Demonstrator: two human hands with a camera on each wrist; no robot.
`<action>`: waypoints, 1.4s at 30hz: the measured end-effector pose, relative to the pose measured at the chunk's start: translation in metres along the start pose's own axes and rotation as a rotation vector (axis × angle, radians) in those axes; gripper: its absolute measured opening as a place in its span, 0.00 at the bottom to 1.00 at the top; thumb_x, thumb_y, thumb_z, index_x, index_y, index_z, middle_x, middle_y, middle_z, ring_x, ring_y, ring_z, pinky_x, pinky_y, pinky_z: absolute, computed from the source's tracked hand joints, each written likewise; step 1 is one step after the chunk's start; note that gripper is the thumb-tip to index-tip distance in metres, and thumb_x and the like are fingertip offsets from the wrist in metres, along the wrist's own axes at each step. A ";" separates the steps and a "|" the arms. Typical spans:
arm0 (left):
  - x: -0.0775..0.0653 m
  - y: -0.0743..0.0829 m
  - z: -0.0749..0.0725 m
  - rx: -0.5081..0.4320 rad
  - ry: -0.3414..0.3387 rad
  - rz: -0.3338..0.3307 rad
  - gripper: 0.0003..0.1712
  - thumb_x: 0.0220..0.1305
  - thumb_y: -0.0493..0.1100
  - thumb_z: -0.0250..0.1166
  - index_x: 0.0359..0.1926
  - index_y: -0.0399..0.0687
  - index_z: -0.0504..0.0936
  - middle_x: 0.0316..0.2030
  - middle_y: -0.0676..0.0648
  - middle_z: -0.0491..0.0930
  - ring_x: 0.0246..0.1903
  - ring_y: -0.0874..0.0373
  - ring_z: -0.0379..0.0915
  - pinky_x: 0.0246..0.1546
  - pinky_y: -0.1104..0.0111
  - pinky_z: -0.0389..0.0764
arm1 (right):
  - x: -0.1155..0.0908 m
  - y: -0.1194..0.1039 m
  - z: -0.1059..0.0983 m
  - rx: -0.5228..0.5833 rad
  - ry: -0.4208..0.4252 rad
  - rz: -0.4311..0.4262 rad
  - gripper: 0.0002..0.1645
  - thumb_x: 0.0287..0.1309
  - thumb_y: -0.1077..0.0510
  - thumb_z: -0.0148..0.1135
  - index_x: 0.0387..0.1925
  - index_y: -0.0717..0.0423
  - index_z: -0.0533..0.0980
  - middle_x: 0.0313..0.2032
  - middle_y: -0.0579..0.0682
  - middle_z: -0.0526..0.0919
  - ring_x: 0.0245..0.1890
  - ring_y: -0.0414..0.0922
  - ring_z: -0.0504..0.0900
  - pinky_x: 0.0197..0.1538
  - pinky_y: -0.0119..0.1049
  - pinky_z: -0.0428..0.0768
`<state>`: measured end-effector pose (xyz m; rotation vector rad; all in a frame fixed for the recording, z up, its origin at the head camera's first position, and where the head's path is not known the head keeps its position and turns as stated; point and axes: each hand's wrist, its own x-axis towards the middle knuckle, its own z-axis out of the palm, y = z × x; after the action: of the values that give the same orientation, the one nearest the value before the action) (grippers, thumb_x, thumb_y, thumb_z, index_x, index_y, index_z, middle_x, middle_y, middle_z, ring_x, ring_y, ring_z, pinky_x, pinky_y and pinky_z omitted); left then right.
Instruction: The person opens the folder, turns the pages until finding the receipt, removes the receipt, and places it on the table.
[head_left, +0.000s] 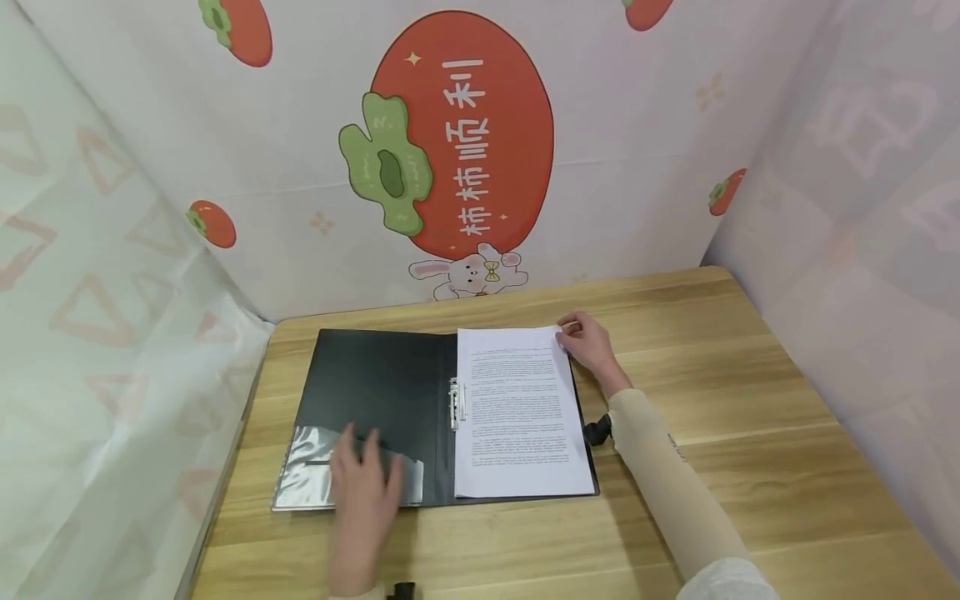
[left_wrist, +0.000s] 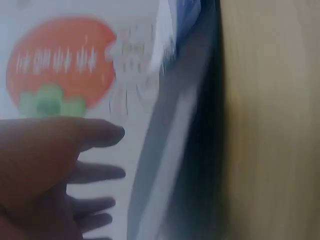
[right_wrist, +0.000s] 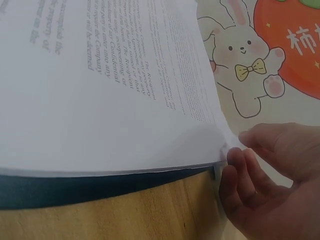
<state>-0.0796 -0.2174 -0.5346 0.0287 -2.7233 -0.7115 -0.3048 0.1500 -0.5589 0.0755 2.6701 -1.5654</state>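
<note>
A black clip folder lies opened flat, its metal clip along the spine. On its right side rests a stack of printed paper. My right hand is at the stack's top right corner, thumb and curled fingertips pinching the paper's corner. Blurred in the head view, my left hand hovers with spread fingers over the clear pocket on the left cover. The left wrist view shows that hand's fingers apart, with nothing between them.
The wooden table extends beyond the folder on both sides. A printed cloth with persimmons and a rabbit hangs behind the table's back edge, with more cloth at the left and right. Black wrist straps show at both sleeves.
</note>
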 end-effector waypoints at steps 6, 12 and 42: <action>0.007 0.061 0.041 -0.043 -0.148 0.438 0.27 0.62 0.43 0.78 0.60 0.39 0.83 0.62 0.35 0.76 0.64 0.38 0.71 0.60 0.47 0.78 | -0.002 -0.003 -0.001 0.015 0.007 0.006 0.17 0.71 0.63 0.63 0.57 0.65 0.77 0.54 0.64 0.80 0.57 0.61 0.80 0.59 0.51 0.80; -0.001 0.095 0.069 -0.002 -0.364 0.558 0.30 0.57 0.51 0.82 0.59 0.49 0.83 0.63 0.45 0.77 0.65 0.49 0.72 0.64 0.57 0.76 | -0.002 -0.004 0.000 0.026 0.006 0.003 0.17 0.71 0.62 0.63 0.57 0.65 0.77 0.56 0.64 0.80 0.59 0.61 0.79 0.63 0.54 0.78; -0.015 0.084 0.073 -0.153 -0.334 0.557 0.15 0.64 0.49 0.78 0.48 0.50 0.87 0.55 0.50 0.81 0.56 0.54 0.76 0.57 0.64 0.80 | 0.000 -0.023 -0.019 0.086 -0.230 0.037 0.22 0.75 0.44 0.62 0.47 0.61 0.75 0.30 0.48 0.79 0.29 0.47 0.76 0.36 0.38 0.74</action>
<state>-0.0836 -0.1076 -0.5585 -0.9189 -2.7521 -0.7976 -0.3067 0.1552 -0.5296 -0.0490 2.4143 -1.5720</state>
